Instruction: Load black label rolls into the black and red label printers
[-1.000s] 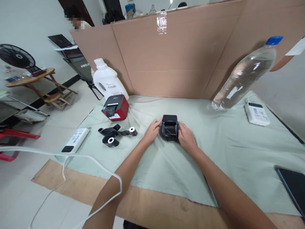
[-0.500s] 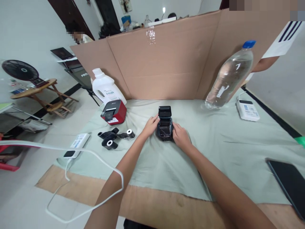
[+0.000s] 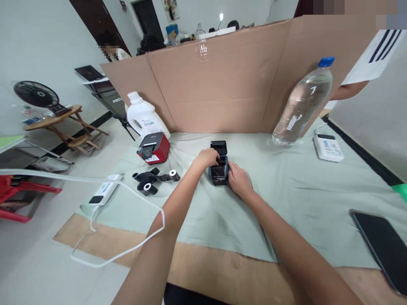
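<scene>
Firstly, at far left, a red piece of furniture [image 3: 28,186] is cut off by the frame. A white cable [image 3: 163,220] loops across the foreground; a white slab-shaped box [image 3: 106,190] beyond it bears blurred blue print. Behind, a folding chair [image 3: 110,103] reads "PRO", the rest being hidden by the brown cardboard [image 3: 216,93]. A white jug [image 3: 149,116] and, before it, a red-and-black unit [image 3: 163,150] carry illegible labels. Black rolls [image 3: 149,188], some with white cores, lie on the creased green cloth [image 3: 311,220].

The left hand [image 3: 206,158] bends over the small black device [image 3: 218,174], lid raised, at the cloth's centre; its fingertips are partly concealed, so their hold cannot be determined. The right hand [image 3: 239,178] has its fingers against the device's right side; whether they grip cannot be told.

Farther right, a clear, blue-capped bottle [image 3: 305,103] appears tilted. A striped white sleeve [image 3: 372,57] shows beyond the cardboard. The black phone [image 3: 381,250] is cut off at the right edge.
</scene>
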Tool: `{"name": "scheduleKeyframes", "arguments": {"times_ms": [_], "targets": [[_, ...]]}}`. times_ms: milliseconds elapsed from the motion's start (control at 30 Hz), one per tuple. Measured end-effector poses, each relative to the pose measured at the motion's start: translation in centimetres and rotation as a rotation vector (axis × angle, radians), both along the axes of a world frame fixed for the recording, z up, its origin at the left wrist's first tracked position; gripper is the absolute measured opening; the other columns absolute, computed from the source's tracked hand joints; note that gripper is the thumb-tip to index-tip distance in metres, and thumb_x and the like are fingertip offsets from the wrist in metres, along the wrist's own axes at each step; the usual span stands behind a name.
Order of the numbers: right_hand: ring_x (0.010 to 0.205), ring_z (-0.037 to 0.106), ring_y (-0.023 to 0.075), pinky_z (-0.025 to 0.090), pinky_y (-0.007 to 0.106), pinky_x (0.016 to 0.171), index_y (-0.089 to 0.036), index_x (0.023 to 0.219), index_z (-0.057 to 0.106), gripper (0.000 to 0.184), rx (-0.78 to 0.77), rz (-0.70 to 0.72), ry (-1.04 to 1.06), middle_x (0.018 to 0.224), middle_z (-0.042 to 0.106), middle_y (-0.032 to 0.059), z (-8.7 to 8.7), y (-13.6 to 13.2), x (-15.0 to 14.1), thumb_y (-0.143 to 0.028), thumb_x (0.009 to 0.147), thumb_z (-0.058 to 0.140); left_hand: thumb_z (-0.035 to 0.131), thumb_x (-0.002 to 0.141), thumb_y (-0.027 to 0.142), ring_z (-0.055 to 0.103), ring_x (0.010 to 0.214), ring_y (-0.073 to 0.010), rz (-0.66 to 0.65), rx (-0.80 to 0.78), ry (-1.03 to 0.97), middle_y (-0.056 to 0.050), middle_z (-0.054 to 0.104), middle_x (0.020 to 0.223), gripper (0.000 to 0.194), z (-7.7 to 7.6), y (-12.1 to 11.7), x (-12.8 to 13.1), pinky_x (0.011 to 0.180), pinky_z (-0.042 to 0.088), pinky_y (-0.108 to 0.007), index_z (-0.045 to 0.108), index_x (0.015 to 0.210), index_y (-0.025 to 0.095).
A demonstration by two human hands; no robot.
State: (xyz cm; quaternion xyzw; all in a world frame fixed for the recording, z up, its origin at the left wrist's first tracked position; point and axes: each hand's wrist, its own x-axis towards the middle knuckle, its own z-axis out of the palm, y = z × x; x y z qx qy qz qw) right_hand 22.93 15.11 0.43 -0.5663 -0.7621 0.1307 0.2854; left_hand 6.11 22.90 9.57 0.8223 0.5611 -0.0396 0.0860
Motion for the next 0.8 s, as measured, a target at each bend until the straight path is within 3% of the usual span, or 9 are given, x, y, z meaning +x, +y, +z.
{"name": "scheduleKeyframes", "arguments": {"times_ms": [233,400,500,567,700,800], "targets": [[0.112,0.067,0.0290,0.051,0.042,0.099,-0.016,0.140,0.059,0.049,0.037,-0.004,0.059,0.127,0.070,0.0151,-0.5,0.5,0.2,-0.021,0.098,0.034,0.069,0.081,0.019,0.068,0.096,-0.0262,0.019,0.126,-0.085,-0.008,0.076,0.098,0.020,1.6,-2.0,-0.3,0.085,0.048,-0.033,0.079,0.098,0.023],[0.118,0.066,0.0329,0.051,0.049,0.103,-0.011,0.142,0.058,0.052,0.020,0.001,0.120,0.132,0.068,0.0194,-0.8,0.7,0.5,-0.028,0.099,0.033,0.064,0.088,0.030,0.061,0.079,-0.0199,0.095,0.187,-0.510,-0.005,0.068,0.084,0.018,1.7,-5.3,-4.5,0.076,0.046,-0.030,0.074,0.096,0.018],[0.123,0.064,0.0341,0.050,0.052,0.106,-0.011,0.143,0.058,0.054,0.013,0.001,0.165,0.136,0.067,0.0199,-1.0,0.8,0.6,-0.031,0.100,0.032,0.062,0.090,0.038,0.057,0.075,-0.0168,0.208,0.154,-0.747,-0.002,0.062,0.081,0.026,0.5,-9.3,-8.3,0.075,0.048,-0.029,0.070,0.102,0.016],[0.125,0.063,0.0343,0.049,0.052,0.108,-0.010,0.143,0.058,0.055,-0.004,-0.011,0.188,0.138,0.065,0.0200,-1.1,0.9,0.6,-0.033,0.099,0.033,0.061,0.091,0.041,0.058,0.079,-0.0173,0.286,0.142,-0.795,-0.002,0.061,0.084,0.028,-0.7,-12.9,-10.8,0.078,0.049,-0.030,0.065,0.104,0.017],[0.124,0.064,0.0350,0.049,0.052,0.107,-0.010,0.143,0.059,0.056,-0.021,-0.021,0.212,0.137,0.066,0.0197,-1.4,1.1,0.6,-0.034,0.099,0.034,0.055,0.094,0.043,0.063,0.088,-0.0213,0.468,0.117,-0.734,-0.004,0.064,0.093,0.027,-3.4,-20.0,-15.3,0.084,0.053,-0.035,0.057,0.110,0.021],[0.124,0.063,0.0348,0.049,0.052,0.106,-0.012,0.142,0.060,0.055,-0.012,-0.027,0.221,0.136,0.067,0.0184,-1.5,1.3,0.5,-0.034,0.098,0.036,0.049,0.095,0.035,0.065,0.090,-0.0238,0.626,0.127,-0.649,-0.005,0.066,0.095,0.021,-5.0,-23.3,-17.8,0.084,0.054,-0.038,0.052,0.111,0.022]]}}
